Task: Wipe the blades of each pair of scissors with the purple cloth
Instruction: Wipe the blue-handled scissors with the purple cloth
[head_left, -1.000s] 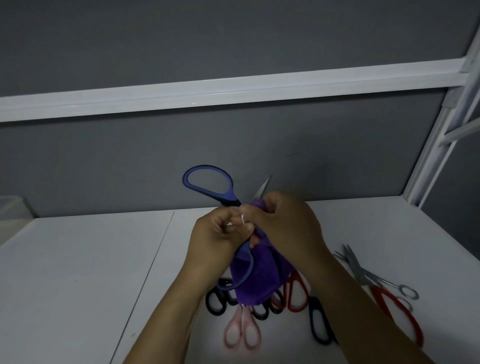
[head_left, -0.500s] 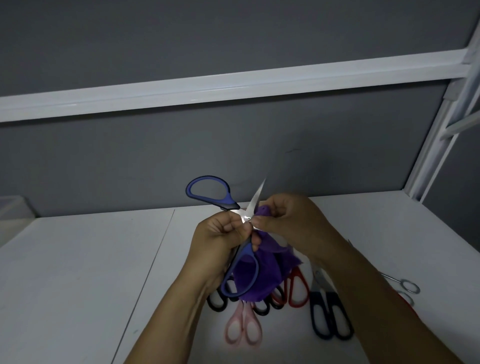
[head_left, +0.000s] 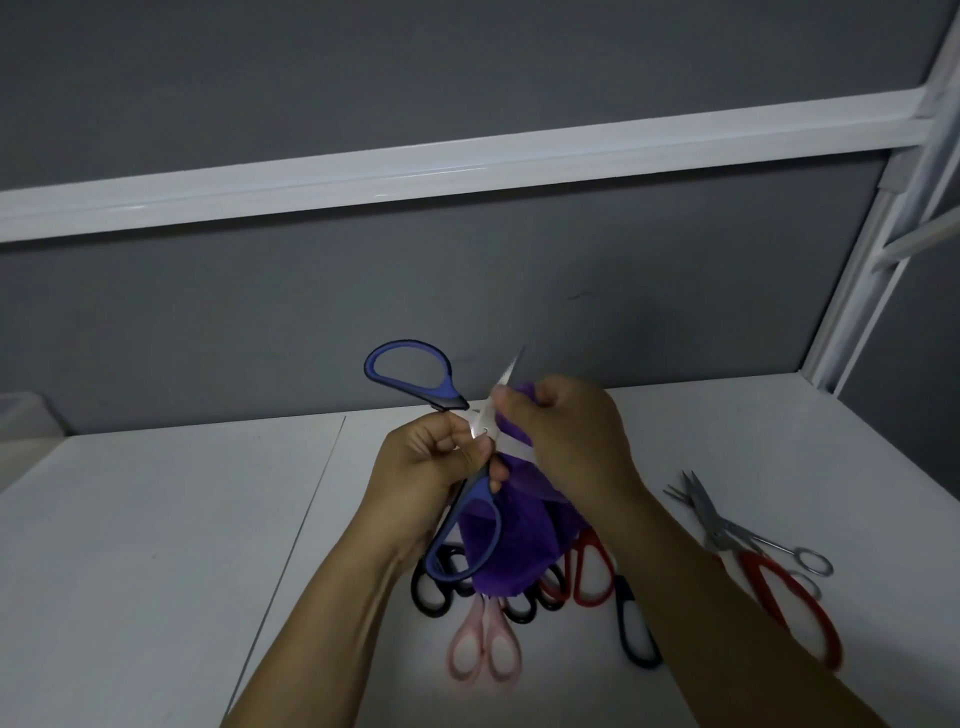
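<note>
My left hand (head_left: 421, 467) grips a pair of blue-handled scissors (head_left: 410, 376) near the pivot, blades spread apart above the table. One blade points up past my right hand; the other is hidden under the cloth. My right hand (head_left: 569, 441) pinches the purple cloth (head_left: 511, 545) around that blade, and the rest of the cloth hangs down below both hands.
On the white table (head_left: 156, 545) under my arms lie black-handled scissors (head_left: 431, 587), pink ones (head_left: 483, 649), red ones (head_left: 587, 571) and a dark pair (head_left: 636, 634). At the right lie metal scissors (head_left: 727, 525) and a red-handled pair (head_left: 789, 597). A white frame post (head_left: 857, 291) stands at the back right.
The scissors' blades have come further out of the cloth, and my right hand has slid the cloth along the blade. The view has shifted a little.
</note>
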